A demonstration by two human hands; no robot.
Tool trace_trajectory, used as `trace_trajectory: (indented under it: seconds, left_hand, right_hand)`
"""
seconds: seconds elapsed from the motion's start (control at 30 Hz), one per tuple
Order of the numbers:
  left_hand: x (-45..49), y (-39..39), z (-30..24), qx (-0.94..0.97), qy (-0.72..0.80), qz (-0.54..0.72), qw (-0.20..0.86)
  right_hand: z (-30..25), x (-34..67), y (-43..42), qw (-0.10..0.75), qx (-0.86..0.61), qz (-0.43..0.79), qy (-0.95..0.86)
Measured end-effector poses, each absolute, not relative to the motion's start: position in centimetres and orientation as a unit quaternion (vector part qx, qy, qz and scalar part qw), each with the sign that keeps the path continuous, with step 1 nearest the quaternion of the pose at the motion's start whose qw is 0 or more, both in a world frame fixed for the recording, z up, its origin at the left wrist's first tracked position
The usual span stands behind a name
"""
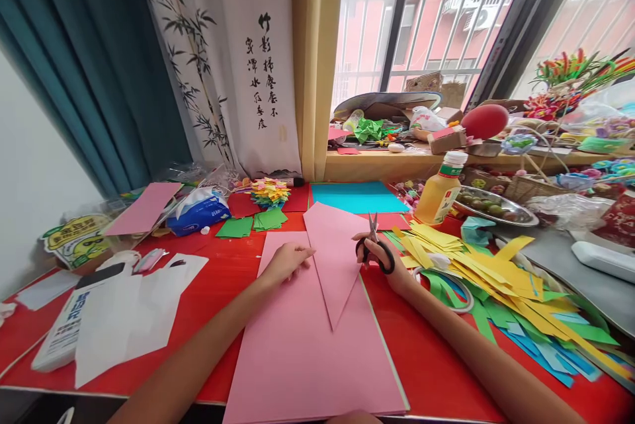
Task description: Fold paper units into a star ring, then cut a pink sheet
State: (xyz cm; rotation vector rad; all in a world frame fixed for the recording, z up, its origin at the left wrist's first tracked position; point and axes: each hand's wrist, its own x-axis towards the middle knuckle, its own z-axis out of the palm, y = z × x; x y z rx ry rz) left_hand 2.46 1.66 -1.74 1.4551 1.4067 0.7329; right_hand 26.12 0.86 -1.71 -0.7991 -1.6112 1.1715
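A pink folded paper [333, 258], shaped like a kite with its point toward me, lies on a stack of pink sheets [302, 351] on the red table [218, 278]. My left hand [288, 260] rests with its fingers pressed on the folded paper's left edge. My right hand [380, 253] is closed on black-handled scissors [376, 245], their blades pointing up and away, beside the paper's right edge.
Yellow, green and blue paper strips [501, 285] pile up at the right. A yellow juice bottle [440, 191], a metal dish [496, 207], a teal sheet [357, 198], green squares [253, 222], a tissue pack [198, 211] and white paper [129, 318] surround the work. The windowsill is cluttered.
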Motion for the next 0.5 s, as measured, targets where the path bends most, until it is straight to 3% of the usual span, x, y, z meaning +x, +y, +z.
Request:
trace_trajectory:
  seconds: [0.1,0.3,0.5]
  left_hand:
    - [3.4,2.2,-0.8,0.586,0.558,0.250,0.532]
    - [7.7,2.6,0.3,0.546,0.538,0.231,0.599]
    - [9.1,1.3,0.5,0.494,0.531,0.414,0.551]
  right_hand:
    - [-1.8,26.0,0.9,0.484,-0.344,0.471,-0.652]
    - [-1.9,25.4,1.1,0.392,-0.356,0.492,-0.691]
    - [-1.4,25.1,0.5,0.387,-0.349,0.501,-0.691]
